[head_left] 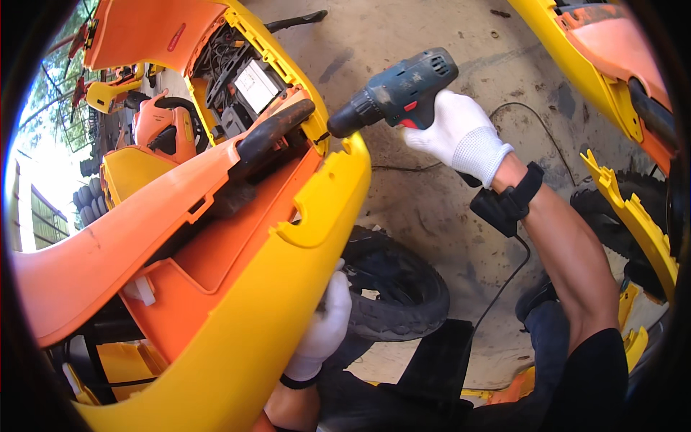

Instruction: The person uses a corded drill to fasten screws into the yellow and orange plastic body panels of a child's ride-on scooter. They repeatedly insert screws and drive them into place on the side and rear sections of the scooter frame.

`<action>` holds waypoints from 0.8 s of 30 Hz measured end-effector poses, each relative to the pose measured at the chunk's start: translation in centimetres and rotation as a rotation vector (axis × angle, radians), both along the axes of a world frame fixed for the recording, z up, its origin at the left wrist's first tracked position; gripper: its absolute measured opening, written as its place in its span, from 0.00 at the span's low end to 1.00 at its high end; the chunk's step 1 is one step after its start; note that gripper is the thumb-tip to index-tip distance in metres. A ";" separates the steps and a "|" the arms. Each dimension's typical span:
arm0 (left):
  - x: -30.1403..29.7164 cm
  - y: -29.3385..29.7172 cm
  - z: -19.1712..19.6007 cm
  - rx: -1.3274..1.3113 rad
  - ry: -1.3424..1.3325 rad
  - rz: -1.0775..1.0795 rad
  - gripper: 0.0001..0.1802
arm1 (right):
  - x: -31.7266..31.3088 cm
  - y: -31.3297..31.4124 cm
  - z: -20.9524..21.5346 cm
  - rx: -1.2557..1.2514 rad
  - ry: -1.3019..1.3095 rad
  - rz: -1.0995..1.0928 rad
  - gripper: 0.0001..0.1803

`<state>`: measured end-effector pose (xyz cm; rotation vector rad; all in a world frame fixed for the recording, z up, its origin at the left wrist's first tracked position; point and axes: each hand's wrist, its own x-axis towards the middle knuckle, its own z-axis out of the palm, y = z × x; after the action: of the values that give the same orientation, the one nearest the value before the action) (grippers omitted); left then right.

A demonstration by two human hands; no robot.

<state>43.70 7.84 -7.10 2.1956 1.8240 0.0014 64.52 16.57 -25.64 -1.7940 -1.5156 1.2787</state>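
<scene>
In my white-gloved right hand (453, 133) is a dark blue cordless drill (410, 83), with the index finger by its red trigger. Its black chuck points left, and the bit is at the yellow edge of the orange-and-yellow scooter body, beside the upper end of a long yellow side panel (317, 237). Whether the bit touches a screw cannot be made out. My gloved left hand (327, 324) is lower down, curled against the outer side of this panel, which hides part of the fingers. Between panel and orange cover lies an orange tray (216, 245).
An open compartment with wiring and a white-labelled box (255, 86) sits at the upper left. A black tyre (392, 288) stands below the panel. Another yellow-and-orange body (604, 65) is at the right. A thin cable (504, 270) hangs from my right wrist device.
</scene>
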 end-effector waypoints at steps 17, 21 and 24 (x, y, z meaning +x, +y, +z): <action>0.7 -0.5 0.5 -0.224 -0.149 0.183 0.04 | 1.0 -3.0 -3.5 -0.127 0.522 -0.052 0.25; 0.1 -0.3 0.6 -0.289 -0.391 0.102 0.10 | 1.5 -4.6 -3.8 -0.288 0.416 -0.116 0.25; 0.8 -0.6 1.3 -0.498 -0.621 0.347 0.15 | 1.9 -6.6 -3.8 -0.330 0.404 -0.202 0.27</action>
<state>44.47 7.26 -5.77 1.3273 1.5909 0.2435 66.38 10.02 -29.39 -1.6881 -0.9235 1.7326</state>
